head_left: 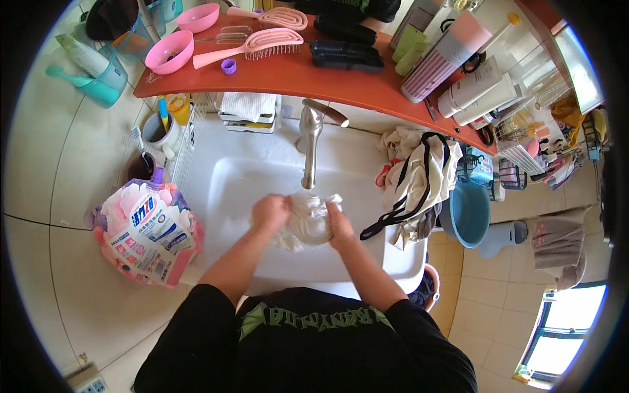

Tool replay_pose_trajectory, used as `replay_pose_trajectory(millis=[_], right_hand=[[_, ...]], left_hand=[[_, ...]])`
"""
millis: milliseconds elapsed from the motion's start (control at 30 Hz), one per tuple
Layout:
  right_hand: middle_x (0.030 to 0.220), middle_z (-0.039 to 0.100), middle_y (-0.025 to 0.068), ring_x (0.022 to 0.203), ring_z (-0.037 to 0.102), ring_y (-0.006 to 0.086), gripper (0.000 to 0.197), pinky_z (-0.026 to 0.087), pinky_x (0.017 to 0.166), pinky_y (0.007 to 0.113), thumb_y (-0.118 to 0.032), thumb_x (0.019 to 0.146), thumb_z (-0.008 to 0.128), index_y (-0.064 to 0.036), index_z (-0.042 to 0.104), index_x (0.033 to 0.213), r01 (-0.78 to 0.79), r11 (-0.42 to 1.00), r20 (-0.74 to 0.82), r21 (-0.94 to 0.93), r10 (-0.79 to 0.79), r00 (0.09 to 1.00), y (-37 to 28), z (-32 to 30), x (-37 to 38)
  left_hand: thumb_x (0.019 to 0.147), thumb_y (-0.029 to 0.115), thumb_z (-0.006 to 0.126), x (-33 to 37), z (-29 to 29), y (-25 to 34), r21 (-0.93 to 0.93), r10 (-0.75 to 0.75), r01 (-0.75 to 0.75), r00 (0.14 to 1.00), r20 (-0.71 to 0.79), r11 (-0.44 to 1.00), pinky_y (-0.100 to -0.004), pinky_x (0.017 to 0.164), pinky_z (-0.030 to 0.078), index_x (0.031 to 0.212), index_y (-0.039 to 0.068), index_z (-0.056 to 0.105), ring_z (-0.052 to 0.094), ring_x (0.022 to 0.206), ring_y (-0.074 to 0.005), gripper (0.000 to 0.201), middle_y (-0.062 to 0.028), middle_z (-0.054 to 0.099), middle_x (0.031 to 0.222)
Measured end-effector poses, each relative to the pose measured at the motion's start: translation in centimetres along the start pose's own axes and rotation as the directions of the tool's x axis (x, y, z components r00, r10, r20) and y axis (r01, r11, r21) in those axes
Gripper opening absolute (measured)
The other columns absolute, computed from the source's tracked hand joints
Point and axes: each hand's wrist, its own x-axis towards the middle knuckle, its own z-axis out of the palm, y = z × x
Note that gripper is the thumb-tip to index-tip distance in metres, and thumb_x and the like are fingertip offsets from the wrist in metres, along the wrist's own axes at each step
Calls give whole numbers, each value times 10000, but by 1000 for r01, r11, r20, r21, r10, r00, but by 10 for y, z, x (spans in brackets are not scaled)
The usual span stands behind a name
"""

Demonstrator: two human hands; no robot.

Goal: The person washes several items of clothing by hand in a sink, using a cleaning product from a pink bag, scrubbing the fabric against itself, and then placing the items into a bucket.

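A wet, bunched white cloth [308,219] is held between my two hands over the white sink [226,190], just below the spout of the metal faucet [310,144]. My left hand [272,213] is closed on the cloth's left side, slightly blurred. On its right side, my right hand [339,224] grips it with the thumb up and the fingers mostly hidden behind. What kind of garment or cloth it is, I cannot make out.
A pile of cream cloths with black straps [419,177] lies on the sink's right edge. A pink detergent pouch [147,232] stands left. Overhead, a red shelf [275,82] carries pink hairbrushes [272,42], bowls and bottles. A blue basin [466,213] hangs at right.
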Motion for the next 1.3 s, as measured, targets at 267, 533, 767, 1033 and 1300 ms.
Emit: replay_pose_trajectory(millis=[267, 533, 767, 1033, 1300], right_hand=[[673, 581, 51, 606, 551, 126, 369, 452, 549, 266, -317, 740, 679, 21, 585, 855, 279, 606, -2, -745, -420, 907, -63, -55, -29], [641, 602, 90, 587, 567, 145, 163, 454, 557, 271, -144, 728, 661, -6, 600, 792, 472, 359, 237, -805, -534, 811, -119, -69, -68], [959, 595, 99, 881, 581, 175, 377, 472, 778, 292, -220, 726, 705, -31, 561, 1020, 721, 153, 712, -676, -118, 692, -73, -5, -118], [1102, 457, 182, 1039, 473, 319, 898, 411, 872, 377, -368, 523, 826, -9, 346, 1192, 882, -219, 720, -418, -672, 174, -44, 14, -179], [913, 617, 142, 868, 603, 214, 396, 463, 780, 289, 36, 684, 627, 25, 513, 1063, 863, 266, 459, -429, -759, 462, -48, 15, -167]], left_hand=[[662, 173, 739, -7, -86, -35, -242, 195, -123, 934, 300, 962, -299, 764, 454, 1012, 31, 614, 587, 863, -216, 398, -130, 616, 956], [625, 69, 705, -16, -120, 2, -349, 102, 3, 954, 282, 937, -288, 739, 464, 941, 11, 617, 593, 795, -191, 334, -118, 624, 878], [665, -50, 649, 5, -121, 62, -809, -24, 288, 947, 321, 513, -245, 617, 442, 807, -23, 580, 538, 677, -129, 161, -60, 583, 777], [713, -54, 616, -10, -187, 142, -956, -47, 291, 956, 289, 30, -254, 600, 471, 798, 32, 534, 559, 642, -151, 146, -57, 568, 733], [719, -43, 613, 3, -162, 125, -959, -125, 268, 953, 278, -86, -307, 688, 480, 867, 27, 504, 552, 771, -203, 197, -96, 553, 840]])
